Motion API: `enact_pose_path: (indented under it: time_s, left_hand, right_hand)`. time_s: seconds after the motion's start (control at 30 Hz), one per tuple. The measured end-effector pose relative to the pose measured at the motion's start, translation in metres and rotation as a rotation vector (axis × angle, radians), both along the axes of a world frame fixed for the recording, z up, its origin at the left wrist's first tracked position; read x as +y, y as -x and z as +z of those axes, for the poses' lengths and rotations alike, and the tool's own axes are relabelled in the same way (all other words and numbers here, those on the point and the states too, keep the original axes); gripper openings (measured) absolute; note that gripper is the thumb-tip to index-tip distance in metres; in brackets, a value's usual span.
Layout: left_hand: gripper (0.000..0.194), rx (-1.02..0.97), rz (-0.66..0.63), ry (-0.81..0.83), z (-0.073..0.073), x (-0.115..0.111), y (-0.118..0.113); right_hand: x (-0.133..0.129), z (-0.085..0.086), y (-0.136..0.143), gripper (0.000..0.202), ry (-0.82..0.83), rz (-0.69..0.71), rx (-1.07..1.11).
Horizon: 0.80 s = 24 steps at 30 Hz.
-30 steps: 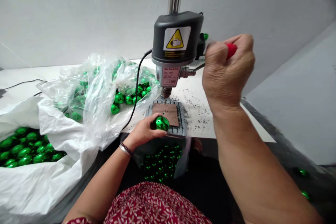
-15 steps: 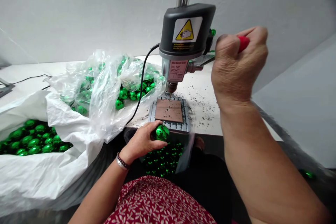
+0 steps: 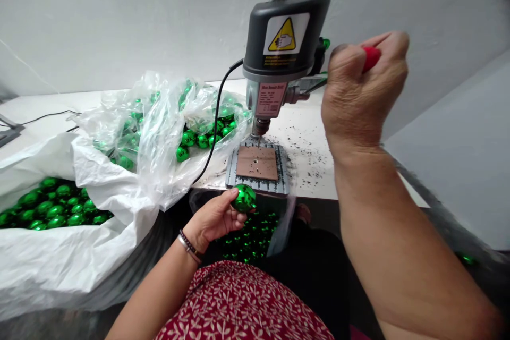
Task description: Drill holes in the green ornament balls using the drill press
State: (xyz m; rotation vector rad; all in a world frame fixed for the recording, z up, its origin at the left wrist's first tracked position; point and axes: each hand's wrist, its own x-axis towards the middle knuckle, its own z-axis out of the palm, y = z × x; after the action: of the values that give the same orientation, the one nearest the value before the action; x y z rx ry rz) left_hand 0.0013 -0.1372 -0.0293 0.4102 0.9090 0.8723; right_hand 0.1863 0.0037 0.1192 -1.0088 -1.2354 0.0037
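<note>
A shiny green bauble (image 3: pixel 244 198) is held in the fingers of my left hand (image 3: pixel 217 219), just in front of the drill's base. My right hand (image 3: pixel 360 93) is wrapped round the red-knobbed lever (image 3: pixel 371 58) of a small bench drill (image 3: pixel 285 37). Its chuck (image 3: pixel 261 126) is raised over a brown square board (image 3: pixel 257 162) with a small hole, lying on the slotted metal base (image 3: pixel 282 183). The bauble is apart from both board and drill bit. Below it, a container of green baubles (image 3: pixel 251 236) stands near my lap.
A white sack (image 3: pixel 115 191) full of green baubles lies at the left. Behind it is a clear plastic bag (image 3: pixel 159 127) with more baubles. The drill's black cable (image 3: pixel 217 127) runs down beside the bag. Dark shavings (image 3: pixel 308 156) are scattered on the white table (image 3: pixel 319 133).
My left hand has turned palm upward, and the bauble has rotated in its fingers, shifting slightly left. My right hand stays on the lever. The view has tilted a little.
</note>
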Motion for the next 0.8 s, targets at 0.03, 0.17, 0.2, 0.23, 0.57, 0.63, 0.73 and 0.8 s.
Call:
enact_pose_path:
  time_s: [0.03,0.17,0.2,0.23,0.57,0.63,0.73,0.8]
  left_hand:
    - [0.043,-0.03,0.006,0.031,-0.001,0.0,0.0]
    - [0.048,0.08,-0.02,-0.021,-0.003,-0.002,0.0]
    - [0.052,0.195,-0.045,-0.077,-0.003,-0.004,0.0]
    - [0.06,0.351,-0.068,-0.147,-0.003,-0.006,0.0]
    - [0.037,1.653,0.28,-0.551,0.034,0.054,0.072]
    - [0.037,1.861,0.212,-0.463,0.036,0.079,0.097]
    - [0.036,2.018,0.027,-0.268,0.029,0.104,0.125]
    - [0.042,2.036,-0.068,-0.22,0.021,0.111,0.133]
  right_hand:
    - [0.0,0.0,0.0,0.033,0.006,-0.003,-0.001]
    - [-0.002,-0.001,0.0,0.027,0.025,-0.014,-0.008]
    - [-0.003,-0.001,0.0,0.027,0.025,-0.014,-0.01]
    - [-0.004,-0.002,-0.001,0.027,0.027,-0.014,-0.012]
    - [-0.008,-0.002,-0.001,0.033,0.042,-0.041,-0.007]
    - [-0.007,-0.003,-0.001,0.033,0.041,-0.043,0.0]
    - [-0.004,-0.006,-0.001,0.035,0.024,-0.033,-0.003]
    - [-0.002,-0.008,-0.002,0.04,0.008,-0.012,-0.013]
